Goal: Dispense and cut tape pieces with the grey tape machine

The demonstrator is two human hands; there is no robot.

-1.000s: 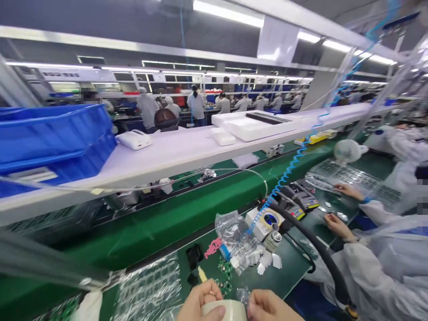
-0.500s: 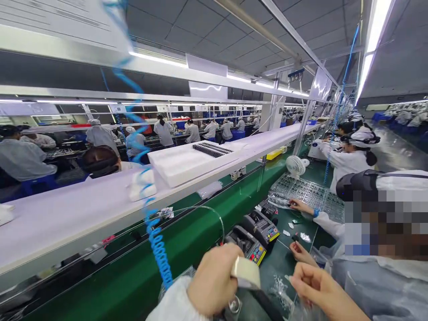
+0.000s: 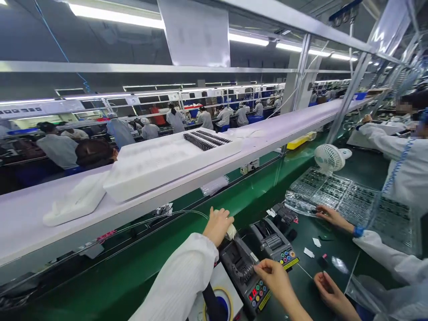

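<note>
My left hand (image 3: 217, 226), in a white sleeve, reaches over the back of the nearer electric tape dispenser (image 3: 236, 261). Its fingers curl round a pale roll of tape (image 3: 231, 232), mostly covered by the hand. My right hand (image 3: 276, 281) is closed in a pinch at the dispenser's front, beside its coloured buttons and lit red display. Whatever lies between those fingertips is too small to make out. A second tape dispenser (image 3: 272, 240) stands just behind and to the right. Below my left forearm, a yellow-edged ring with a blue core (image 3: 230, 307) lies partly hidden.
At right, a co-worker's hands (image 3: 331, 216) work over the green bench, near clear trays (image 3: 347, 194) and a small white fan (image 3: 329, 158). White paper pieces (image 3: 308, 253) lie between us. A raised shelf (image 3: 294, 119) carries white foam blocks (image 3: 150, 167) along the left.
My left hand has carried the tape roll away from me to the back of the nearer dispenser. My right hand has moved left to its front. The view has turned right.
</note>
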